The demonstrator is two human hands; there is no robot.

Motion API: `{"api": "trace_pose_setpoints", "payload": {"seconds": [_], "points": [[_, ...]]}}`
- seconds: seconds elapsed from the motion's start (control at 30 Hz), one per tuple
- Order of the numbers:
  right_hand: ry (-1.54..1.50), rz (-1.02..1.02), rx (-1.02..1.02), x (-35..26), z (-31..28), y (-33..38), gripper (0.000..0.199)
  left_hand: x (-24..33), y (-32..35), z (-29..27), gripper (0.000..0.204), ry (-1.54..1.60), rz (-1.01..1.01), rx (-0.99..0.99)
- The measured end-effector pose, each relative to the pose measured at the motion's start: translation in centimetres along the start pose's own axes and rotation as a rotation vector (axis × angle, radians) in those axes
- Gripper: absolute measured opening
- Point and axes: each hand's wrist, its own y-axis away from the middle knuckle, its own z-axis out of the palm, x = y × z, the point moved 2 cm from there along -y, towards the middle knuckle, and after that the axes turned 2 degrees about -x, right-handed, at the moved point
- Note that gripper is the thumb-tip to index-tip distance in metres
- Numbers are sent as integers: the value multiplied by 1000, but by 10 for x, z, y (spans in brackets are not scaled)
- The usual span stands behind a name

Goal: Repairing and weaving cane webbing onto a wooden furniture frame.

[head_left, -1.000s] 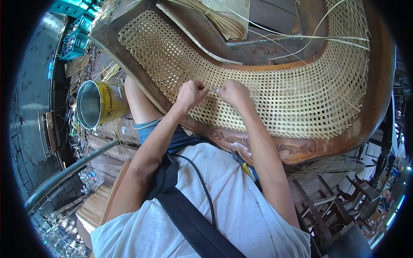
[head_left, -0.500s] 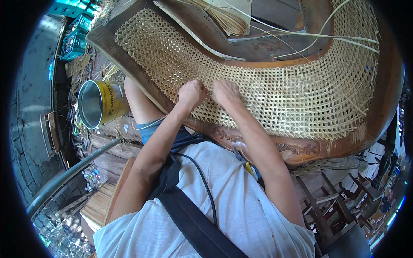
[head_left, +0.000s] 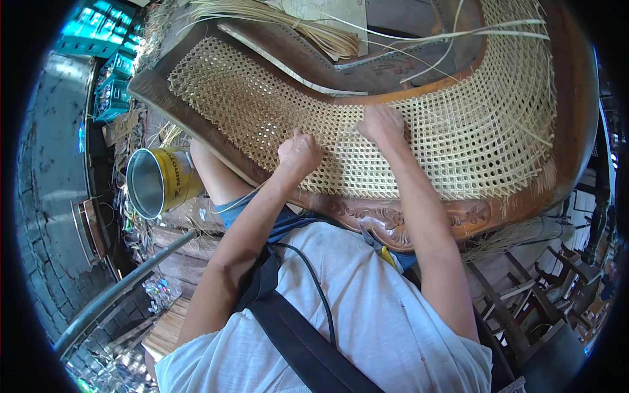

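A curved panel of woven cane (head_left: 419, 154) in an open lattice spans a carved brown wooden frame (head_left: 419, 229) in front of me. My left hand (head_left: 300, 154) is curled closed over the left-middle of the weave, thumb and forefinger drawn together. Farther right and nearer the panel's far edge, my right hand (head_left: 382, 124) is also closed, knuckles up, low over the cane. Any thin strand between the fingers of either hand is too fine to make out. Long loose cane strands (head_left: 488, 29) lie across the frame's far right part.
Behind the panel lies a bundle of cane strips (head_left: 321, 33). To the left stands a yellow metal bucket (head_left: 171, 180), with a metal pipe (head_left: 124, 285) nearer me. Teal crates (head_left: 113, 92) sit at the far left. Dark wooden furniture parts (head_left: 517, 308) crowd the right.
My hands have moved apart: the right one went right and a little farther off, the left slightly right and nearer me. The view has shifted a little too.
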Motion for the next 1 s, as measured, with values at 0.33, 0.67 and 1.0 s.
{"api": "trace_pose_setpoints", "payload": {"seconds": [0.33, 0.67, 1.0], "points": [[-280, 15, -67, -10, -6, 5, 41, -5, -33, 1, 33, 1063, 91, -165], [-6, -169, -103, -50, 34, 2, 18, -26, -31, 1, 27, 454, -43, 82], [36, -162, -215, -61, 31, -3, 23, -11, -39, 11, 28, 217, -5, 81]]}}
